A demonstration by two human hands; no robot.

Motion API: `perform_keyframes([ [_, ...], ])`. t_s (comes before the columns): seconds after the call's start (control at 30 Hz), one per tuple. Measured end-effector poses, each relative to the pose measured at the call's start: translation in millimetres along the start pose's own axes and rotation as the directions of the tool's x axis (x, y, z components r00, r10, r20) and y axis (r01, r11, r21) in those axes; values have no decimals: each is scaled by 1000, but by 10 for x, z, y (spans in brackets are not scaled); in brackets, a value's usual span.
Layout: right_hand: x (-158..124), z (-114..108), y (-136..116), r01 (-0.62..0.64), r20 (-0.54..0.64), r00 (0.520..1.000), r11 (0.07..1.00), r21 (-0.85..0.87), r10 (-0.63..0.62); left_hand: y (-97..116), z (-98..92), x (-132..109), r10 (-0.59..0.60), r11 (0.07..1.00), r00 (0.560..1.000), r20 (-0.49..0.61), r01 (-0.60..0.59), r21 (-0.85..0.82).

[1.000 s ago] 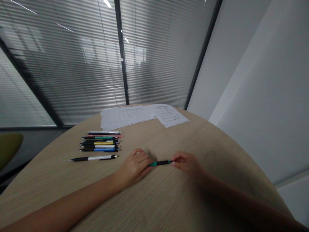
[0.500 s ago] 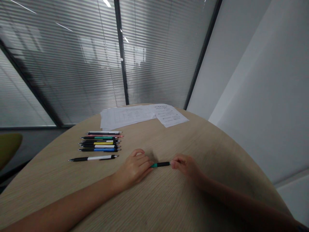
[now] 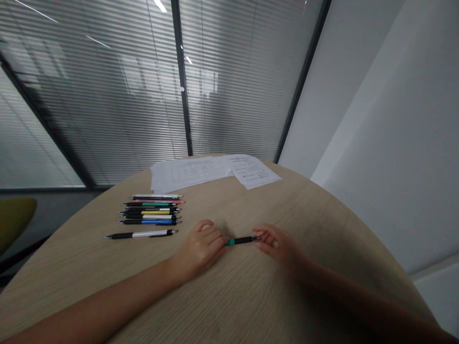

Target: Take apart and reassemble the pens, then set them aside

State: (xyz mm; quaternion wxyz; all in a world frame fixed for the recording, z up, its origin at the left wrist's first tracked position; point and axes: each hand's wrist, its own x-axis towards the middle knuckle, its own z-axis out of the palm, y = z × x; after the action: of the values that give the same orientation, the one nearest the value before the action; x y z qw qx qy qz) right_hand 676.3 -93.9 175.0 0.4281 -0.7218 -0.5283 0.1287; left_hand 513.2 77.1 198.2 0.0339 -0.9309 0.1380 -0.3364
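A green and black pen (image 3: 244,240) lies crosswise just above the middle of the table, its metal tip pointing right. Its green end disappears under the fingers of my left hand (image 3: 205,244), which are closed on it. At the tip, my right hand (image 3: 278,244) has its thumb and fingers parted, with the tip between or right beside them; contact is unclear. To the left of my left hand lies a white and black pen (image 3: 141,234), on its own.
Beyond that single pen, several pens (image 3: 158,211) lie side by side in a stack of rows. Printed paper sheets (image 3: 190,173) spread across the far edge of the round wooden table (image 3: 222,306). A green chair (image 3: 16,222) stands at the left.
My right thumb and fingers have opened from a pinch at the pen's tip, showing more metal. The pen now tilts slightly up to the right. My left hand keeps its hold.
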Motion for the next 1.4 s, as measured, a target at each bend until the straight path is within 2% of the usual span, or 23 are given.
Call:
perform_keyframes([
  [0.13, -9, -6, -32, -15, -21, 1000, 994, -106, 12, -22, 9, -17, -6, 1000, 1000, 21, 7, -27],
  [0.27, -25, -13, -108, -3, 8, 1000, 988, -152, 4, -12, 1, -11, 24, 999, 1000, 7, -23, -45],
  [0.47, -49, -21, -137, 106, 73, 994, 940, -325, -87, 8, -15, 10, 57, 997, 998, -33, -59, -47],
  [0.6, -63, -35, -92, 224, 63, 975, 921, -318, -215, 3, -15, 6, 13, 998, 1000, 8, -13, -66],
  [0.7, -74, -32, -71, 268, 53, 962, 900, -343, -266, 2, -16, 1, 3, 996, 1000, 23, -1, -84],
  [0.83, -73, -3, -80, 285, 39, 955, 875, -392, -293, 12, -24, 5, 22, 996, 1000, 1, -22, -82],
  [0.97, -61, 7, -96, 295, 88, 953, 832, -470, -288, 20, -30, 8, 48, 997, 999, -18, -49, -62],
  [1.17, -86, -29, -97, 342, 83, 938, 856, -389, -337, 11, -15, 0, 40, 998, 999, -6, -40, -58],
  [1.4, -78, -9, -81, 351, 86, 932, 814, -464, -353, 21, -27, 8, 42, 998, 999, -9, -43, -54],
])
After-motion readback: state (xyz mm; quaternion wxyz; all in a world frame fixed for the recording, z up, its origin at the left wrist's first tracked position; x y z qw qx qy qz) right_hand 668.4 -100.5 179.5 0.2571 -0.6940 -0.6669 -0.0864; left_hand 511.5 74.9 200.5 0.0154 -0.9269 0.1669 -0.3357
